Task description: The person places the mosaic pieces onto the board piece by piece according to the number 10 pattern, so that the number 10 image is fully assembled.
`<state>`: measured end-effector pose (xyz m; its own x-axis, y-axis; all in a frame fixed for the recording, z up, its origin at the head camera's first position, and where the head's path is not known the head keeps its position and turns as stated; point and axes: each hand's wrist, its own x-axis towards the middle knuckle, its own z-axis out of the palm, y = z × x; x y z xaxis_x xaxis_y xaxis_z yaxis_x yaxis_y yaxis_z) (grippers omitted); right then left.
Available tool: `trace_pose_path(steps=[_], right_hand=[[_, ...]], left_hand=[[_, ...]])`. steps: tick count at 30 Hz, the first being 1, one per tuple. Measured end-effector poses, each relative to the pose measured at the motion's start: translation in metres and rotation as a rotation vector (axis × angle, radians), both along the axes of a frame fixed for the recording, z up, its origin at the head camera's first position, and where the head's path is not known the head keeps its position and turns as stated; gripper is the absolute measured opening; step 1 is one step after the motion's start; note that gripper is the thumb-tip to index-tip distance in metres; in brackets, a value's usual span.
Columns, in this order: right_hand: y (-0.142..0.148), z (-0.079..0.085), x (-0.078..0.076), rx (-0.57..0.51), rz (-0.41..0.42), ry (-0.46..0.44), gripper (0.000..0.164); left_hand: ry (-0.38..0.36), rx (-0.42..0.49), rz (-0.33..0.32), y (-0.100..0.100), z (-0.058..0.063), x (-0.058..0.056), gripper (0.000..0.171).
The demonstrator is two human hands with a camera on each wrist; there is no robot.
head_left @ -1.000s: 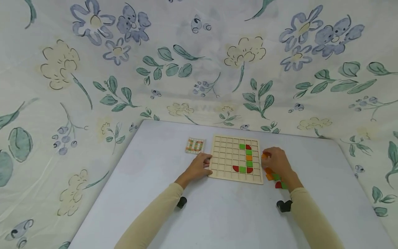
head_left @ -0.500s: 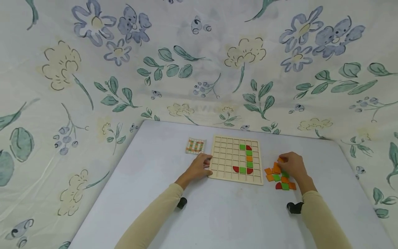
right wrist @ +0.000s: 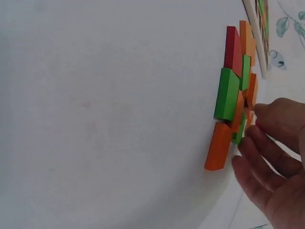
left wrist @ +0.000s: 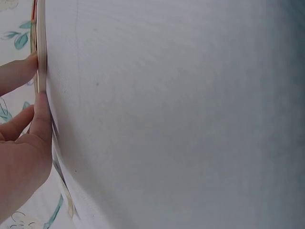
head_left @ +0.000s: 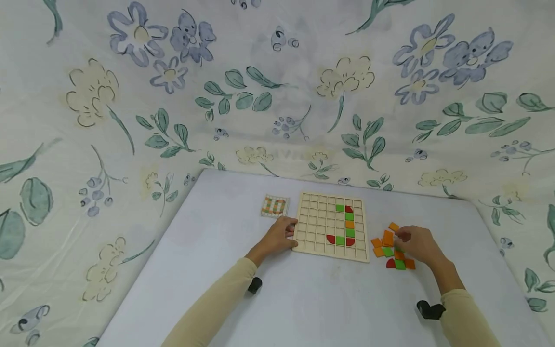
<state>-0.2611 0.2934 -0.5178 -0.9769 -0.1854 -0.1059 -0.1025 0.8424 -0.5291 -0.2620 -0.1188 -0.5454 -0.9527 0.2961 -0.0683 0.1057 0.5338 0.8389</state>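
Note:
A square wooden grid board point(head_left: 314, 224) lies flat on the white table. Red, green and orange tiles point(head_left: 349, 224) sit in some of its cells, forming a hook shape on its right side. My left hand point(head_left: 275, 238) grips the board's left edge, the thumb near the front corner. In the left wrist view a finger and the thumb touch the board's rim point(left wrist: 42, 43). Over the right side of the loose tiles point(head_left: 388, 237) is my right hand point(head_left: 419, 245). Its fingers are loosely bent beside a partly covered green tile point(right wrist: 240, 129), with nothing visibly pinched.
A small card point(head_left: 275, 206) with a coloured grid pattern lies at the board's far left. The loose pile holds several orange and green tiles and a red quarter-round tile point(head_left: 390, 263). Black wrist gear point(head_left: 430, 310) hangs by the right sleeve. Floral cloth point(head_left: 303, 96) stands behind the table.
My right hand has moved right, away from the board's edge, and down toward the loose tiles. The orange tile it held now lies at the pile's far edge. The left hand stays put.

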Motion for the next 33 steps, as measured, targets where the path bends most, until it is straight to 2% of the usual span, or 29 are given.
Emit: trace_pose_path(steps=[7,15,20,24,26,29,33], right_hand=[[0.003,-0.004,0.007,-0.002,0.025,-0.056,0.028],[0.005,-0.009,0.009,0.011,0.039,-0.04,0.027],[0.001,-0.009,0.005,0.033,0.015,-0.047,0.033],[-0.008,-0.005,-0.003,0.01,-0.005,0.041,0.036],[-0.021,-0.001,-0.009,-0.03,0.016,0.099,0.035],[-0.05,0.002,-0.016,-0.09,0.086,0.176,0.031],[-0.091,-0.002,-0.021,-0.109,0.207,0.259,0.028]], left_hand=[[-0.016,0.022,-0.008,-0.001,0.001,0.001,0.064],[-0.023,0.006,-0.001,0.0,0.0,-0.001,0.065],[-0.035,0.009,0.013,0.0,0.002,0.0,0.065],[-0.032,-0.003,0.021,-0.001,0.002,0.0,0.066],[-0.026,-0.012,0.032,-0.002,0.001,0.0,0.066],[-0.017,-0.002,0.034,-0.003,0.0,-0.001,0.066],[-0.026,0.035,0.013,0.0,-0.002,-0.001,0.065]])
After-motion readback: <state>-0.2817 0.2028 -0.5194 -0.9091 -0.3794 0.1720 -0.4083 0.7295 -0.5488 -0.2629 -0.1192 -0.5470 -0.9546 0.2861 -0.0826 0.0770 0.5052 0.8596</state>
